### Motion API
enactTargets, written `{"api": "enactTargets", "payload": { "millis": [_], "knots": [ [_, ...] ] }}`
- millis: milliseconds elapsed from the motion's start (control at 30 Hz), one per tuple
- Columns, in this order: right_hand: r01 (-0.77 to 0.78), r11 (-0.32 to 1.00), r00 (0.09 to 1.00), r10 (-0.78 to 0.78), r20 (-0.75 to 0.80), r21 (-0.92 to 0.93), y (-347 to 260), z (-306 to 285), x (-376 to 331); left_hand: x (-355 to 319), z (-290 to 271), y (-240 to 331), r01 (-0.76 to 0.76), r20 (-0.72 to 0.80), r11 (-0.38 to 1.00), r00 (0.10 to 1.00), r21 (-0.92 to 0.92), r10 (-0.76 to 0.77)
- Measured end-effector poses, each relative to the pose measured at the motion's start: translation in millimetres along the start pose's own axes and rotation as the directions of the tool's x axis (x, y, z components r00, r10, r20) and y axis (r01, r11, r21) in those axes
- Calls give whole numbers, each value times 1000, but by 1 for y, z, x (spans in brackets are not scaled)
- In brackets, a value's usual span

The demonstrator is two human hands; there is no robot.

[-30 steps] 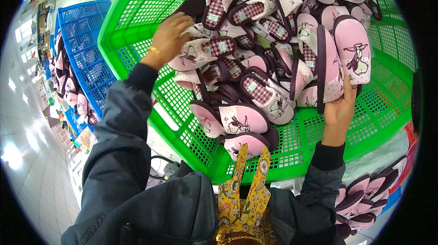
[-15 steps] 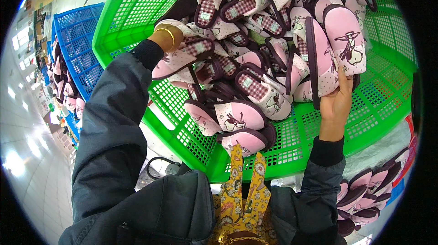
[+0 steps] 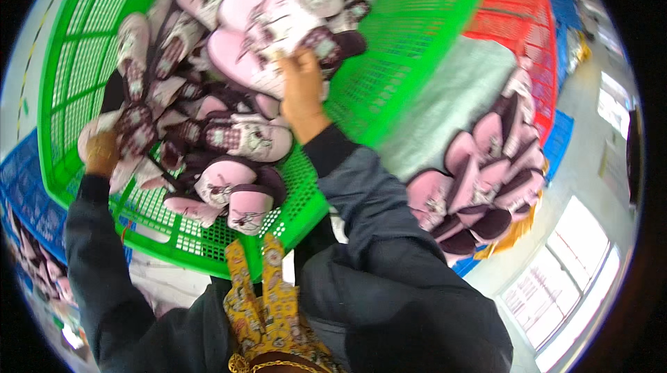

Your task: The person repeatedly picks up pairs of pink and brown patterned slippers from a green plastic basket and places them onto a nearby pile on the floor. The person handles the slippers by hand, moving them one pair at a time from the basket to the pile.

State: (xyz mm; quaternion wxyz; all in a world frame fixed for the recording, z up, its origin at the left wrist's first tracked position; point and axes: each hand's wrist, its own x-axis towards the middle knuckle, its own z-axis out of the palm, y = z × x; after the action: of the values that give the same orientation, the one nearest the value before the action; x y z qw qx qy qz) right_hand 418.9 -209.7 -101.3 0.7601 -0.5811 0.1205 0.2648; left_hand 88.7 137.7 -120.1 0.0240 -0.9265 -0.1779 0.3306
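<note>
My right hand (image 3: 303, 88) is closed on a pair of slippers (image 3: 240, 60) with pink toes, white printed uppers and dark soles. It lifts them, uppers showing, over the heap in the green basket (image 3: 399, 95). At the basket's left side my left hand (image 3: 103, 154) is closed on another slipper (image 3: 94, 128), next to dark checked insoles; its fingertips are partly hidden and blurred. Below and between my hands, more loose slippers (image 3: 221, 182) lie jumbled, some upper-side up, others showing their checked insoles.
Outside the basket to the right, a pile of slippers (image 3: 486, 171) lies by a pale sheet (image 3: 455, 92). A red crate (image 3: 517, 22) stands behind it. To the left is a blue crate (image 3: 35, 185) with more slippers beside it.
My view has swung to the right, bringing in the slipper pile and the red crate. Both hands keep their hold; the right hand's pair has come leftward over the heap and tilted.
</note>
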Motion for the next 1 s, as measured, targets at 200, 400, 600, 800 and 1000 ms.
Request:
{"api": "enactTargets", "payload": {
  "millis": [200,400,600,800,1000],
  "knots": [
    [75,972,994,-56,92,-223,-49,17,-94,-110,-137,52,123,-182,976,971,-177,-156],
    [191,911,961,-97,260,-366,-148,17,-198,-202,-194,142,52,-347,908,914,-416,-211],
    [279,899,959,-243,145,-338,-194,-33,-289,-255,-202,178,-233,-434,828,901,-511,-14],
    [367,930,910,-367,-193,-37,-245,-88,-396,-297,-226,178,-363,-514,832,850,-420,112],
    [483,875,786,-418,-456,29,-294,-174,-439,-328,-246,203,-352,-548,890,824,-289,148]
  ]
}}
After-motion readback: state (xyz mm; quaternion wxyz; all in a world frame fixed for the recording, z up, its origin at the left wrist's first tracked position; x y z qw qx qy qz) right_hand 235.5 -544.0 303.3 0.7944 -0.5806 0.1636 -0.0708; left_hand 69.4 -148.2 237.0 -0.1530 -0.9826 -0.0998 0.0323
